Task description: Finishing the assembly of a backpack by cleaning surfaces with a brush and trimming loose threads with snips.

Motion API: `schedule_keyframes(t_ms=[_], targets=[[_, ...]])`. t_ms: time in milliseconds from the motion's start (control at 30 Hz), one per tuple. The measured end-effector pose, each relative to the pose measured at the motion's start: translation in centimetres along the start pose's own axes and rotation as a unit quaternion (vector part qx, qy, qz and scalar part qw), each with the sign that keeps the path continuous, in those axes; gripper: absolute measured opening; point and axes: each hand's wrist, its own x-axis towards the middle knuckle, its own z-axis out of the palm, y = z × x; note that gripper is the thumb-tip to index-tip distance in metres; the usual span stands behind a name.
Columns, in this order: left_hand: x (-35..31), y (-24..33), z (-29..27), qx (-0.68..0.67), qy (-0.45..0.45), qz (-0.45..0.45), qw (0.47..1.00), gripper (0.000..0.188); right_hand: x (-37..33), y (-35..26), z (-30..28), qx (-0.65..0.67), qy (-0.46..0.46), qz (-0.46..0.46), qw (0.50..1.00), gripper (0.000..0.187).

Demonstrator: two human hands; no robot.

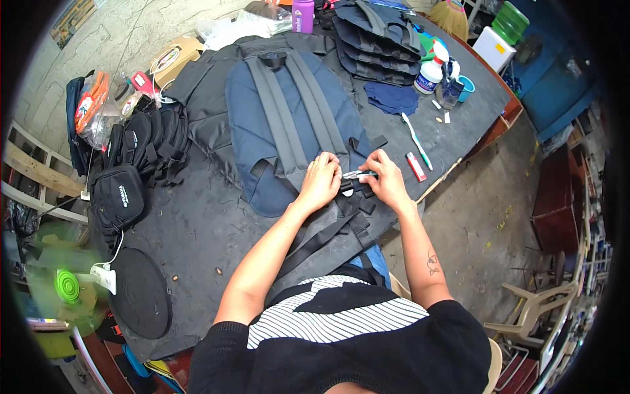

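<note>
A navy blue backpack [241, 125] lies on the dark table, its two grey shoulder straps [279, 108] facing up and its lower end towards me. My left hand [319, 182] is closed on the webbing at the lower end of a strap; its fingertips hide the exact grip. Just to the right, my right hand [388, 181] pinches small metal snips [355, 175] with a dark handle. Their silver tip points left, at the webbing by my left fingertips. Below the hands are a black buckle [346, 186] and loose black straps [318, 240].
Right of the backpack lie a toothbrush [417, 143], a small red-and-white item [416, 167] and navy fabric [392, 97]. Farther back stand a spray bottle [428, 77] and stacked dark panels [377, 49]. Black pouches [119, 197] and a spinning green fan [67, 285] are at left.
</note>
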Motion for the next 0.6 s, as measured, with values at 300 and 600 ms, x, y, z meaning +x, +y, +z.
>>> schedule_keyframes(t_ms=[300,600], targets=[[0.4,7.9,-1.7,-0.156,0.228,-0.058,0.959,0.006,-0.3,1.8,1.0,0.075,0.236,0.094,0.964,0.023],[-3.1,17.6,2.0,-0.104,-0.202,0.245,0.942,0.083,1.2,-2.9,5.8,0.047,0.222,0.075,0.971,0.055]])
